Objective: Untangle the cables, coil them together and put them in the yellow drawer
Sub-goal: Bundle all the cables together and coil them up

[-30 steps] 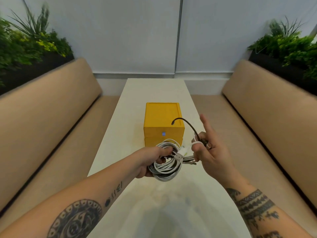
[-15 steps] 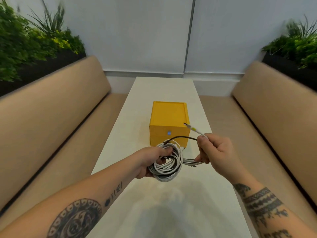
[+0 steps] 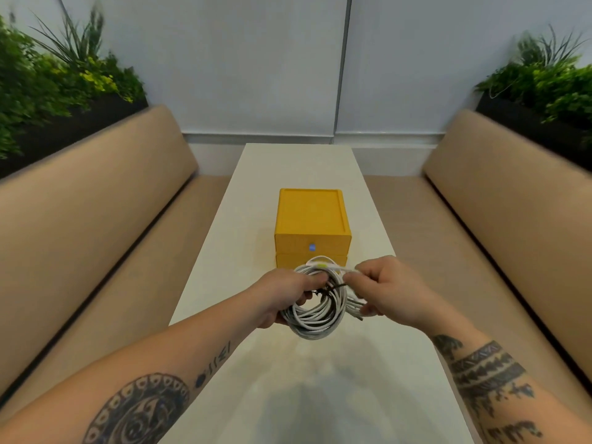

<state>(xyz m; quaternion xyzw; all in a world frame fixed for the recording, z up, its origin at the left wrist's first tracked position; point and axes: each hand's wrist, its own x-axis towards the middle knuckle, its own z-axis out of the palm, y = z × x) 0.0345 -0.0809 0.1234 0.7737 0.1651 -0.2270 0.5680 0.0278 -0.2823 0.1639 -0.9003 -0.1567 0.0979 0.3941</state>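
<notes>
A tan left bench (image 3: 96, 225) and a matching right bench (image 3: 512, 225) are flanking a long white table (image 3: 298, 386), and a yellow drawer unit (image 3: 312, 219) is standing on the middle of the table with both stacked drawers closed and a small blue dot showing on the upper front. Just in front of the unit, a coil of white cables (image 3: 315, 320) is hanging above the tabletop between the person's two hands, with a thin dark cable (image 3: 331, 287) crossing its centre. The left hand (image 3: 282, 299) is gripping the coil's left side, its fingers (image 3: 315, 278) curling over the bundle and into the ring's opening. The right hand (image 3: 390, 290) is sitting against the coil's right side, its fingers curled close together, the fingertips (image 3: 350, 278) pinching a white loose end (image 3: 325, 266) that is lying across the top of the coil, while the lower fingers are touching the strands poking out to the right
</notes>
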